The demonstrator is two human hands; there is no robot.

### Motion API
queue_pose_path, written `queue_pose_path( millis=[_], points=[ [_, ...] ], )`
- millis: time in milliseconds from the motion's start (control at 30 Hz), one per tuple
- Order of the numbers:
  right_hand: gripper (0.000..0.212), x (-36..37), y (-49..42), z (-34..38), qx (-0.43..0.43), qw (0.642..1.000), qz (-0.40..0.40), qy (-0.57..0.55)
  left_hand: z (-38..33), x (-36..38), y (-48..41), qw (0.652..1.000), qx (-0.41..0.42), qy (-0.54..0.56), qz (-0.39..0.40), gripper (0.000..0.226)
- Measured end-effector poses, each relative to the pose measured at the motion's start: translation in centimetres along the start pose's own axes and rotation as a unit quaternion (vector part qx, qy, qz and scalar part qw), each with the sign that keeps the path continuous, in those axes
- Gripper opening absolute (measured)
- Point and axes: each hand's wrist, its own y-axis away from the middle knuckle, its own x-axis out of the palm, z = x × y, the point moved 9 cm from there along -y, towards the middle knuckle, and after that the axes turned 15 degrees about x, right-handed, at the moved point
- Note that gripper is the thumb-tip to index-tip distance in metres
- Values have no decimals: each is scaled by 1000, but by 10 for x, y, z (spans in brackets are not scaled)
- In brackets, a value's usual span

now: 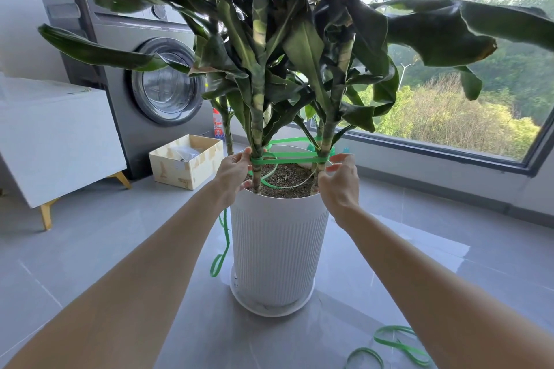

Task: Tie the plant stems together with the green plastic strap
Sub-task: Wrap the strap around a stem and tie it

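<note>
A pot (278, 249) is set on the floor (120, 234) below the left hand (232, 171) and right hand (340, 183), a window (449, 114) beyond them; the strap (287, 159) is pinched against the stems (257, 129) by both

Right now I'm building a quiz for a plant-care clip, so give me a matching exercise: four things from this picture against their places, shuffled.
1 green plastic strap
2 cardboard box
3 washing machine
4 saucer

A under the white pot
B on the floor, left of the pot
C looped round two stems above the soil
D behind the box

Pairs: 1-C, 2-B, 3-D, 4-A
</note>
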Motion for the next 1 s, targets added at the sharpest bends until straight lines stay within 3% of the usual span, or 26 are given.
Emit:
queue_pose_path(
  millis=[167,267,400,467,633,733,1000],
  points=[
    [19,-5,-1,14,-36,999,-34,1,-1,-8,-2,999,5,-45,-9,39],
    [19,-5,9,37,-138,988,-49,40,-2,-9,-3,998,8,-55,-7,38],
    [25,17,29,71,-305,946,9,110,-14,-10,-3,994,54,-93,-15,30],
    [29,33,31,80,-340,927,38,153,-21,-12,-3,990,82,-108,-25,29],
    [42,73,17,67,-220,928,145,262,-28,-20,-7,977,129,-165,-46,26],
    [42,85,19,69,-214,922,138,291,-27,-22,-9,974,134,-171,-60,24],
    [43,93,12,62,-101,945,145,274,-28,-21,-8,974,138,-168,-59,26]
  ],
)
